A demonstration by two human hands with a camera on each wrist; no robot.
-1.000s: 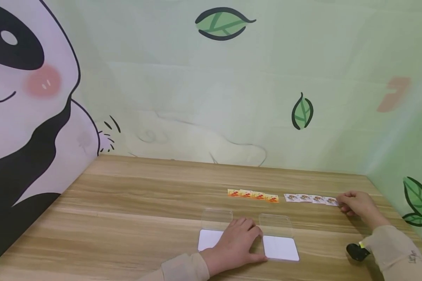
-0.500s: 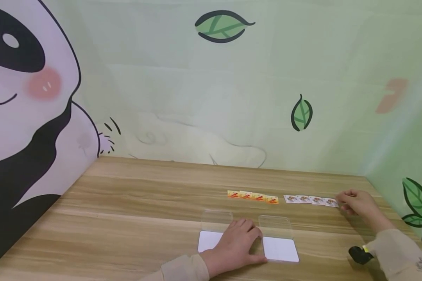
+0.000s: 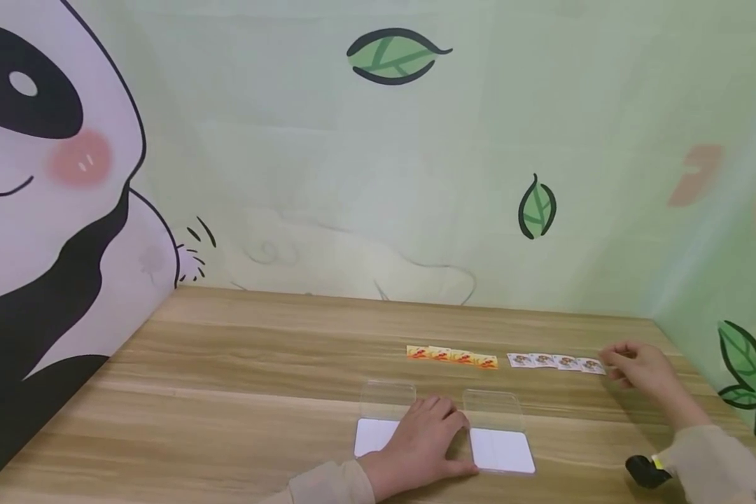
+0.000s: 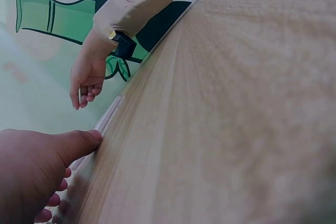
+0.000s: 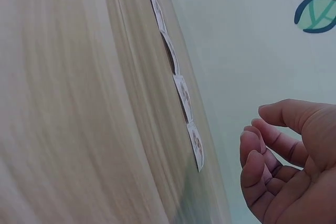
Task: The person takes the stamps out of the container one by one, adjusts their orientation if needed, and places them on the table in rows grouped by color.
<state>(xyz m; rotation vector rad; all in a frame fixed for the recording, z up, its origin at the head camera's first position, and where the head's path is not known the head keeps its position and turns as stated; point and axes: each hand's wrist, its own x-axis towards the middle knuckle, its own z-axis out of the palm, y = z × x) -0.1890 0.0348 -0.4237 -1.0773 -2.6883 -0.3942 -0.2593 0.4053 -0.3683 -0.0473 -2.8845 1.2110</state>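
Note:
My left hand [image 3: 418, 441] rests between two flat boxes with clear raised lids, a left box [image 3: 373, 435] and a right box [image 3: 502, 451], both white inside. Its thumb [image 4: 86, 142] lies along the right box's near left corner, and the hand covers part of the left box. Near the right end of a row of small white picture cards [image 3: 556, 362] hovers my right hand [image 3: 642, 374]. The right wrist view shows its fingers [image 5: 253, 169] loosely bent, with nothing between thumb and fingertips. Left of that row lies a row of overlapping yellow-and-red cards [image 3: 451, 356].
The wooden table [image 3: 227, 392] meets a green cartoon backdrop [image 3: 277, 140] at its far edge. A black wrist camera [image 3: 647, 471] is strapped below the right sleeve [image 3: 712, 455].
The head view has tilted up slightly. My right forearm has shifted a little to the right, its hand staying by the white cards. The left hand and both boxes keep their places.

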